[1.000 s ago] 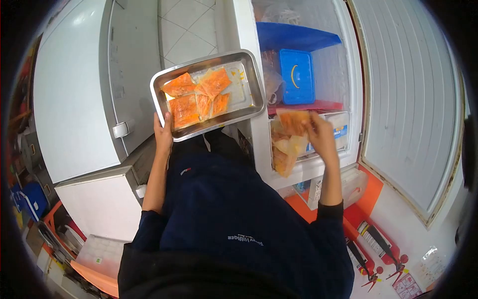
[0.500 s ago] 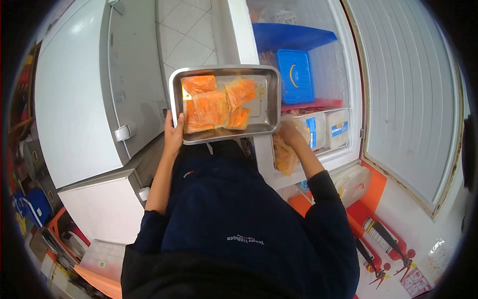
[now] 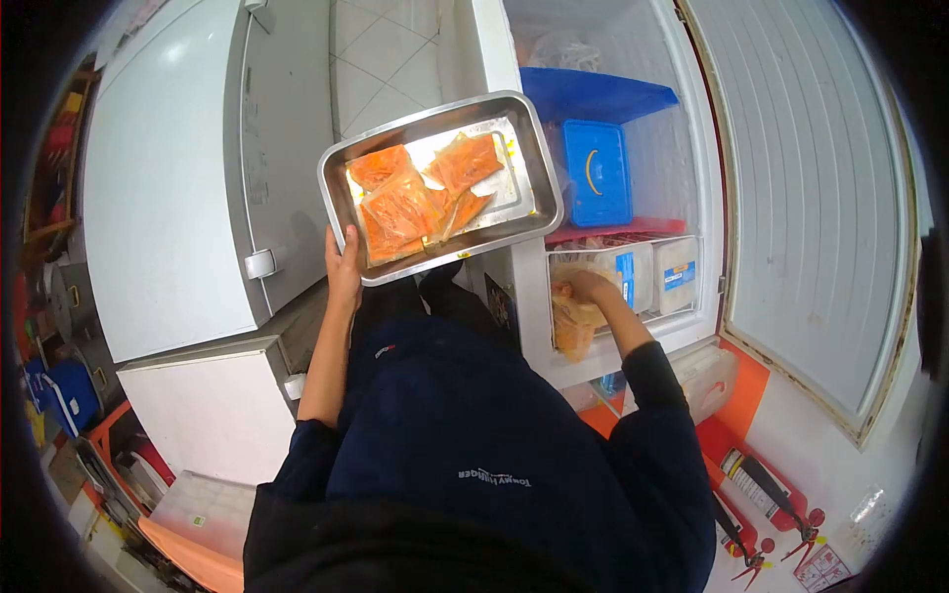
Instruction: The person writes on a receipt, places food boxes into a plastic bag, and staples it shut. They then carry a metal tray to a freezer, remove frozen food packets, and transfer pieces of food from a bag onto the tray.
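Note:
My left hand (image 3: 344, 269) grips the near left rim of a steel tray (image 3: 465, 249), which is tilted, its right side farther from me. Several flat plastic packets with orange contents (image 3: 400, 210) lie in the tray, some overlapping. My right hand (image 3: 589, 289) is closed on a crumpled, yellowish plastic bag (image 3: 573, 331) at the front of the open freezer's wire basket. The bag hangs partly over the basket's front edge. White tubs with blue labels (image 3: 676, 275) stand to the right of that hand.
The open chest freezer (image 3: 568, 371) holds a blue lidded box (image 3: 597, 173) and a blue sheet (image 3: 598, 96). Its raised lid (image 3: 811, 188) is at the right. Fire extinguishers (image 3: 756, 484) are at the lower right. A white cabinet (image 3: 203, 415) stands at the left.
The tray has turned, its right side swinging away from me and its left side coming slightly lower. My right hand and the bag sit a little lower and farther right in view.

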A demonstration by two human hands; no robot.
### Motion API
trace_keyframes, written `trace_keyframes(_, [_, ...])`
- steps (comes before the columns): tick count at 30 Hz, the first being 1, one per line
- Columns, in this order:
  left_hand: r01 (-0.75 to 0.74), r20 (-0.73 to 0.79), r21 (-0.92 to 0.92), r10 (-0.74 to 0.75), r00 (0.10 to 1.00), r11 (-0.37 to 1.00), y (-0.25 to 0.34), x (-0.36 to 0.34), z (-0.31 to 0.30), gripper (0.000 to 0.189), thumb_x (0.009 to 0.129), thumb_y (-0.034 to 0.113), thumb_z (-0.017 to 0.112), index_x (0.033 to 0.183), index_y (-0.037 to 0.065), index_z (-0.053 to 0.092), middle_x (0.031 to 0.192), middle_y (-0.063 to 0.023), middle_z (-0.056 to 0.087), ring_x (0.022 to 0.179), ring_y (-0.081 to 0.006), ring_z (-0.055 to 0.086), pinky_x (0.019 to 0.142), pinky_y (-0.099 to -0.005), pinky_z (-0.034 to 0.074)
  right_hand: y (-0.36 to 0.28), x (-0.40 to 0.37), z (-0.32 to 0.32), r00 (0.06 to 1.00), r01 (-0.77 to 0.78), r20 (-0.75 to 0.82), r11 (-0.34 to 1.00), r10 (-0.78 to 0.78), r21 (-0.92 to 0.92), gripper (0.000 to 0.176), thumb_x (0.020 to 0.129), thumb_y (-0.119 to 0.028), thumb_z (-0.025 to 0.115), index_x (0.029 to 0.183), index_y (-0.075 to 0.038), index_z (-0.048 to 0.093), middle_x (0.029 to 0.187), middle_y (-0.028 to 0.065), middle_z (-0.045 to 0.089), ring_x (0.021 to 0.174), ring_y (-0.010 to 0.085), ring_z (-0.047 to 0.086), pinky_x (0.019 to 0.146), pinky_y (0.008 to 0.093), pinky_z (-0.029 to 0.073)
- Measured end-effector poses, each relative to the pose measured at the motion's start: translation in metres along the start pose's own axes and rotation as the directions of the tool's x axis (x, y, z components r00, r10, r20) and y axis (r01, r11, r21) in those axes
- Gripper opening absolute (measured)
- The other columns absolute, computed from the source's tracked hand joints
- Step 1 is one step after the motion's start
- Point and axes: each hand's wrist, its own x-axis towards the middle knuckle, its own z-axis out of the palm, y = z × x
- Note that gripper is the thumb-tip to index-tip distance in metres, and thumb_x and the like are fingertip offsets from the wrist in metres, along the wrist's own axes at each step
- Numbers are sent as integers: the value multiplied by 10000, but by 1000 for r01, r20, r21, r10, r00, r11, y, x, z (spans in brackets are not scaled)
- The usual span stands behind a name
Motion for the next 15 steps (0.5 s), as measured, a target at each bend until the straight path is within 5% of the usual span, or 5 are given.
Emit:
trace_keyframes(4, [-6,5,86,6,1000,996,-1,0,-2,387,934,273,521,1212,12,451,1114,-71,533,1010,-129,492,880,-276,397,-19,-33,-14,898,55,-436,998,-63,-30,259,695,5,614,948,-51,636,889,141,659,896,318,616,726,384,501])
trace_keyframes(8, [-14,35,181,7,999,983,-17,1,-8,329,935,259,517,1157,17,486,1054,-58,553,969,-116,491,852,-271,401,-86,-105,-77,829,-56,-559,991,-22,-122,267,739,-72,626,1005,-60,609,787,127,630,805,300,606,663,384,492])
trace_keyframes(10, [-24,72,227,8,997,974,-23,-1,-6,322,935,254,517,1153,18,488,1050,-58,556,965,-116,492,850,-269,400,-109,-135,-106,588,45,-803,986,102,158,223,747,-143,680,880,-30,541,737,101,634,748,283,621,604,370,493])
trace_keyframes(13, [-31,145,240,-4,989,970,-28,1,-2,361,928,250,531,1181,-1,475,1063,-68,557,978,-127,494,858,-268,397,-135,-146,-142,633,311,-679,681,373,663,374,798,-244,681,1088,-34,574,744,125,601,679,234,597,606,330,489])
trace_keyframes(15, [-20,134,237,-12,991,971,-31,-2,11,389,920,258,546,1195,-7,472,1087,-75,555,995,-130,492,867,-268,393,-151,-125,-148,640,383,-699,655,320,651,431,797,-272,686,1118,-16,556,785,134,606,676,214,599,610,323,489])
